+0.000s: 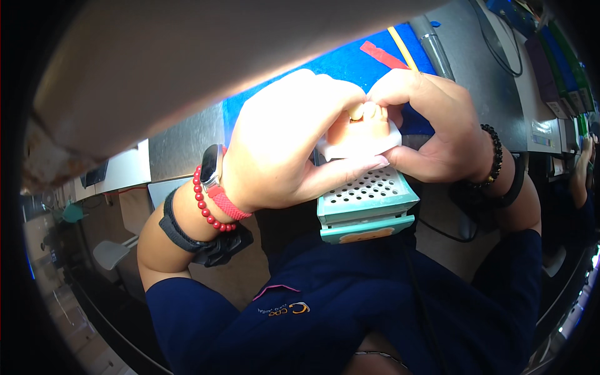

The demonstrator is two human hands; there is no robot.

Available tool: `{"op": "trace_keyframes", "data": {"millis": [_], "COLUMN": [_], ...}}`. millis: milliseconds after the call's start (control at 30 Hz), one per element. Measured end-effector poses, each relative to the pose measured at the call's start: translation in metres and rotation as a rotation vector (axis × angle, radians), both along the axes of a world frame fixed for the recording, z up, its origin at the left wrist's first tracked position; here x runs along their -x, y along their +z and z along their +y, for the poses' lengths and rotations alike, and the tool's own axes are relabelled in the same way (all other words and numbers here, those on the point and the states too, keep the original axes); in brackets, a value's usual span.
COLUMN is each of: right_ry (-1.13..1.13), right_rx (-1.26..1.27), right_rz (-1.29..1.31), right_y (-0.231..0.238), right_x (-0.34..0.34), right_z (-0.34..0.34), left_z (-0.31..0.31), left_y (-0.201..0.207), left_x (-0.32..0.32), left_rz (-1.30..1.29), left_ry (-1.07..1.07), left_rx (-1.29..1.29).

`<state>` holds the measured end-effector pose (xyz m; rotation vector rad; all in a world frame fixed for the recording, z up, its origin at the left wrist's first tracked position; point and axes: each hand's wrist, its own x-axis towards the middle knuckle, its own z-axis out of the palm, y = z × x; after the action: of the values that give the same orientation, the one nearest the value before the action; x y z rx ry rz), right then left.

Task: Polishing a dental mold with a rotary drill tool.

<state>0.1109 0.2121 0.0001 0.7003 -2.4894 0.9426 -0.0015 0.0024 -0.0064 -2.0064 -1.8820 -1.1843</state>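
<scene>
Between my hands is a dental model with a pinkish gum part, a white base and several teeth along its top. One yellowish tooth stands at its upper left. My left hand is closed round the model's left side, its thumb along the base and its fingers curled over the top. My right hand grips the right side, with thumb low and index fingertip near the teeth. Strong light washes out detail on the left hand. Just below the model sits a teal box with a perforated white top.
A large pale blurred surface crosses the upper left, close overhead. Beyond my hands, a blue mat bears a red strip and a yellow stick. A grey tube lies beside them. Binders stand far right.
</scene>
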Motion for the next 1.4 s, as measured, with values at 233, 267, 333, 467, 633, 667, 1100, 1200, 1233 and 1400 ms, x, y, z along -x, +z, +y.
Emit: {"op": "trace_keyframes", "data": {"millis": [233,267,333,467,633,667,1100,1200,1233,1400], "right_ry": [0.001,0.000,0.008,0.005,0.001,0.001,0.004,0.003,0.002,0.005], "right_rx": [-0.012,-0.014,-0.015,-0.008,-0.028,-0.028,-0.026,-0.017,-0.008,-0.004], "right_rz": [0.000,0.000,0.013,0.016,0.002,0.002,0.007,0.013,0.020,-0.001], "right_y": [-0.0003,-0.0005,-0.0005,-0.0012,0.0003,0.0003,0.0006,-0.0010,-0.0013,0.0003], "right_x": [0.0005,0.0009,0.0009,0.0011,0.0008,0.0009,0.0010,0.0011,0.0011,0.0005], "right_z": [0.0006,0.0010,0.0009,0.0013,0.0008,0.0011,0.0005,0.0000,0.0000,-0.0002], "left_z": [0.0010,0.0010,0.0004,0.0006,0.0008,0.0001,-0.0005,0.0011,0.0007,0.0005], "left_y": [-0.0004,-0.0003,0.0001,0.0003,-0.0006,0.0003,0.0010,-0.0011,-0.0004,-0.0006], "left_x": [0.0009,0.0012,0.0007,0.0015,0.0013,0.0009,0.0006,0.0019,0.0015,0.0020], "left_rz": [0.002,0.003,0.003,0.012,0.004,0.004,-0.001,0.011,0.011,0.011], "left_ry": [-0.012,-0.011,-0.008,-0.012,-0.012,-0.006,-0.002,-0.010,-0.010,-0.010], "left_rx": [-0.019,-0.014,-0.004,-0.007,-0.017,0.001,0.017,-0.009,-0.009,-0.003]}}
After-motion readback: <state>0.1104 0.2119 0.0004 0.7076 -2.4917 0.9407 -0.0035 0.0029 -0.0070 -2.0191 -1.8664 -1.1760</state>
